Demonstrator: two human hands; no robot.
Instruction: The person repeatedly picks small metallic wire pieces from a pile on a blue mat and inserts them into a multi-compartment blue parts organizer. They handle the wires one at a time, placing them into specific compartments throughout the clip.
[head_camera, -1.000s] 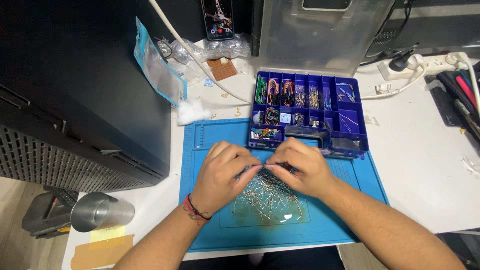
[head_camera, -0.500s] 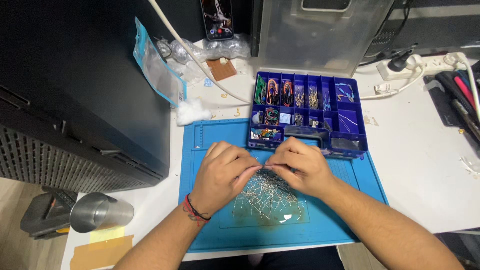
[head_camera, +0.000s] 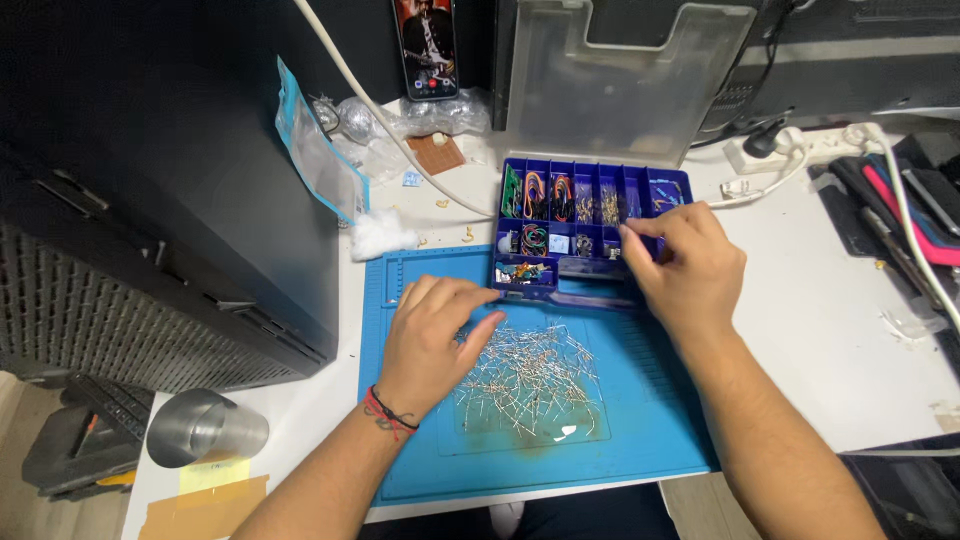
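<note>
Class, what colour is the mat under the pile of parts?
Blue mat, head view.

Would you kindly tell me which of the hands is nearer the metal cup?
Left. The left hand rests on the blue mat, right of the metal cup; the right hand is over the organiser box.

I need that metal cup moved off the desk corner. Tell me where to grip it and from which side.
Grip the metal cup around its round wall, near the middle, coming from above. It lies tipped on its side with the open mouth facing lower left, so the curved wall faces up. The dark cabinet crowds it from behind; the left hand is nearest.
</note>
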